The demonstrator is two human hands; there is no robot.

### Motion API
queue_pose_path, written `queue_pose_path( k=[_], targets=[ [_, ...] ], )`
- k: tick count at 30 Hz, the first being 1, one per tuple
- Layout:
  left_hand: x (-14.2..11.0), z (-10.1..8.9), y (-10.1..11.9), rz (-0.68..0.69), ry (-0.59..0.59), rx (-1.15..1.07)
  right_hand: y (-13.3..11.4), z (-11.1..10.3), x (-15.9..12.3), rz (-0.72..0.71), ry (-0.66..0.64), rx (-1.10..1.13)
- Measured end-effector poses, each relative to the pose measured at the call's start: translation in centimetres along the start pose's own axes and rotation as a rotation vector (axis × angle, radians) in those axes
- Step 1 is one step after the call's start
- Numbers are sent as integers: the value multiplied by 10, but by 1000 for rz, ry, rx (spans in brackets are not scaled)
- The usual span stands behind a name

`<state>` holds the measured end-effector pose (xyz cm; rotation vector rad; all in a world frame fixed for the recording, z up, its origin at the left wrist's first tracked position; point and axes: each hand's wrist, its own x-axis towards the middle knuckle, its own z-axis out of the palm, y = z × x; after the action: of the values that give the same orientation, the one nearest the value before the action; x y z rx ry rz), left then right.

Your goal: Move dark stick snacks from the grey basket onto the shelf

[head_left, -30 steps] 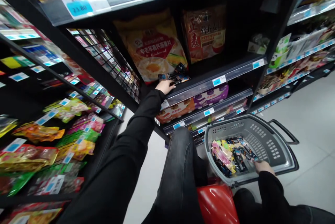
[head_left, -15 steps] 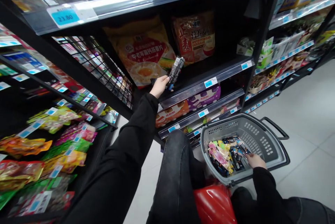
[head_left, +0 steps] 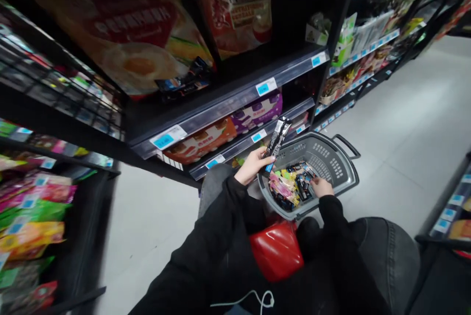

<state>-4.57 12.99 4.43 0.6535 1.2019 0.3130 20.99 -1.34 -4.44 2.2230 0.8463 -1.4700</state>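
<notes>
1. Plainly, from the head view, slim black packets [head_left: 278,138], silvery-topped and blue at the lower end, tilt in the left hand [head_left: 251,167], pinched by thumb and fingers, at the basket's [head_left: 331,158] left edge.
2. The right hand [head_left: 323,187] curls over the basket's near edge by dark packets [head_left: 303,185]; whether it grips, I cannot tell.
3. Near the shelf's [head_left: 235,104] front edge, spare sticks [head_left: 184,82] lie before a large bag [head_left: 136,20].
4. The left hand partly hides the basket.
</notes>
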Motion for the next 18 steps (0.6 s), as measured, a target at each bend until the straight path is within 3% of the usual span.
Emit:
queue_pose_path(
  k=[4, 7, 12, 18],
  targets=[
    [8, 21, -55, 42, 68, 194, -9, 2, 0, -35, -64, 404],
    [8, 33, -83, 54, 29, 346, -18, 1, -5, -134, -139, 767],
    [3, 46, -93, 94, -109, 527, -24, -7, -13, -271, -155, 1164],
    [5, 54, -95, 186, -203, 677, -22, -15, -15, -271, -111, 1263]
  ],
)
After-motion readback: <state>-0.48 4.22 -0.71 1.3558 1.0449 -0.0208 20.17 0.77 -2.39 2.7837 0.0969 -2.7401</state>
